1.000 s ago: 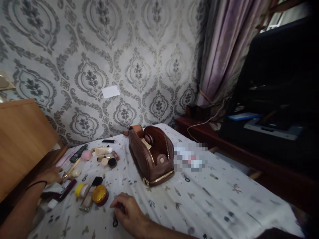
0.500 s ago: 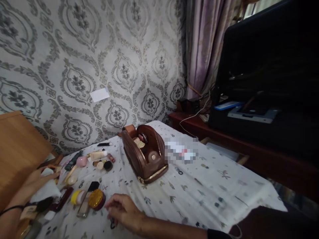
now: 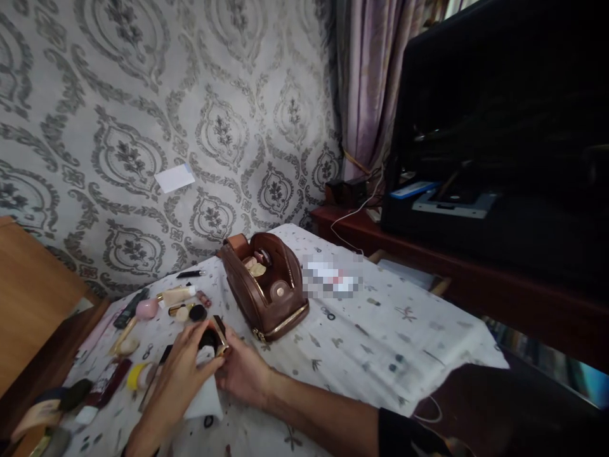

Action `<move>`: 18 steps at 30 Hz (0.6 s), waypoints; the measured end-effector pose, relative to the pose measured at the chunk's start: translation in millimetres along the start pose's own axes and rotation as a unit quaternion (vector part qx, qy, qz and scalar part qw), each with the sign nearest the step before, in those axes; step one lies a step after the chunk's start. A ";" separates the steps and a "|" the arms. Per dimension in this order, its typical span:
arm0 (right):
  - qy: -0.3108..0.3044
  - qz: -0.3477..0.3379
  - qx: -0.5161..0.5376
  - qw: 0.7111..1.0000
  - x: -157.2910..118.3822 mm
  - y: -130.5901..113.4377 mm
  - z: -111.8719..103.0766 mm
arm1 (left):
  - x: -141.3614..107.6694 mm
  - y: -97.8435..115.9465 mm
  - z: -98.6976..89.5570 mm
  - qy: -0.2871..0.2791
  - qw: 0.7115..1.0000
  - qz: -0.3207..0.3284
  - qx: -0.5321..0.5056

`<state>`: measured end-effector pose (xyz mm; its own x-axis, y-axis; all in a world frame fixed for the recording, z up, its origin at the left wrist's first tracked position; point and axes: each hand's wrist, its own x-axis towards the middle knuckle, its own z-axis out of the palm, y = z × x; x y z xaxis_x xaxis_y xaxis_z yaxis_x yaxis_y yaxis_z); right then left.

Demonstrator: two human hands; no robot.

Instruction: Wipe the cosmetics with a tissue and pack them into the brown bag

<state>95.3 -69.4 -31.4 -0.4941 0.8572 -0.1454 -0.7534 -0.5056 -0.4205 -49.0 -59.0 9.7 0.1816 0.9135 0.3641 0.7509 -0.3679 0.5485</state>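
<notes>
dark gold-edged case [image 3: 221, 336] between both hands [image 3: 181, 363]

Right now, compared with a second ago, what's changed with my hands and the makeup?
Your left hand has moved right from the far-left cosmetics to meet your right hand, which has lifted or shifted slightly forward. Both now hold a dark, gold-edged item; a white cloth-like piece came across too. The open brown zip bag and pink container stayed put.
</notes>
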 end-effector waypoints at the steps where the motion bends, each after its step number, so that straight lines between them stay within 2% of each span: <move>1: 0.007 0.007 0.006 1.000 1.3 -2.3 0.0 | 2.6 0.6 -2.0 -0.007 1.000 0.005 -0.025; 3: 0.020 0.022 0.017 0.999 2.9 -7.5 1.3 | 7.2 1.1 -7.4 -0.001 0.996 -0.013 -0.089; 4: 0.022 0.030 0.021 0.999 3.2 -10.0 2.4 | 8.4 0.4 -9.2 0.015 0.991 -0.045 -0.122; 7: 0.020 0.045 0.037 0.998 2.3 -14.2 5.4 | 5.9 -7.0 -6.6 0.109 0.957 -0.169 -0.208; 9: 0.016 0.059 0.034 0.998 1.5 -13.5 5.4 | 0.5 -15.2 -0.8 0.167 0.936 -0.198 -0.237; 11: 0.011 0.067 0.021 0.997 1.3 -10.5 3.2 | -5.5 -21.6 4.2 0.207 0.930 -0.193 -0.236; 14: 0.011 0.076 0.009 0.997 2.4 -4.2 -1.9 | -12.9 -21.0 8.3 0.233 0.935 -0.173 -0.203; 16: 0.013 0.090 0.020 0.996 3.8 -0.9 -4.7 | -16.5 -14.5 11.6 0.213 0.957 -0.106 -0.163; 18: 0.016 0.101 0.047 0.994 5.6 0.6 -6.4 | -19.9 -7.8 18.1 0.156 0.983 0.009 -0.100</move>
<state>95.0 -64.3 -38.2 -0.6272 0.7385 -0.2475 -0.6774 -0.6740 -0.2946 -47.0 -71.2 -15.5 -0.0325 0.8200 0.5714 0.6045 -0.4391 0.6646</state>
